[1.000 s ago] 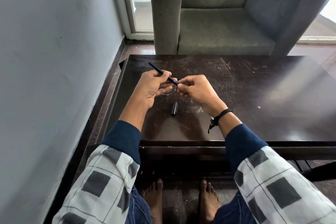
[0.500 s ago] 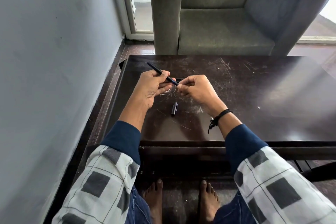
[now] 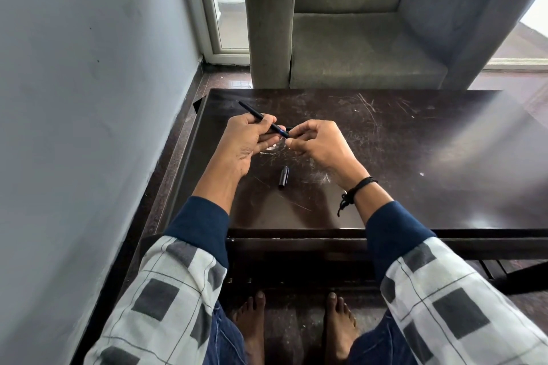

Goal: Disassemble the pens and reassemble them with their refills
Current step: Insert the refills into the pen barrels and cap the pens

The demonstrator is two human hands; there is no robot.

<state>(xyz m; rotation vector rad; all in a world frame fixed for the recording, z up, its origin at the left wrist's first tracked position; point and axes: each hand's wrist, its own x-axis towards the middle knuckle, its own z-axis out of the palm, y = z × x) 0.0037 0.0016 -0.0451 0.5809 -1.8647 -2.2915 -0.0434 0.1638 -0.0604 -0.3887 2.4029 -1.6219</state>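
Observation:
My left hand (image 3: 244, 141) grips a slim dark pen barrel (image 3: 251, 111) that points up and to the left, over the dark scratched table (image 3: 415, 157). My right hand (image 3: 318, 144) pinches the near end of the pen with curled fingers, where a small dark piece shows at the fingertips. What the right fingers hold exactly is too small to tell apart from the pen. A black pen cap (image 3: 283, 176) lies loose on the table just below both hands, untouched.
A grey armchair (image 3: 355, 38) stands behind the table's far edge. A grey wall (image 3: 89, 98) runs close along the left side. My bare feet (image 3: 296, 323) rest on the floor under the table's near edge.
Both hands stay almost in place on the pen. The right fingers have shifted slightly at the pen's near end. The cap has not moved.

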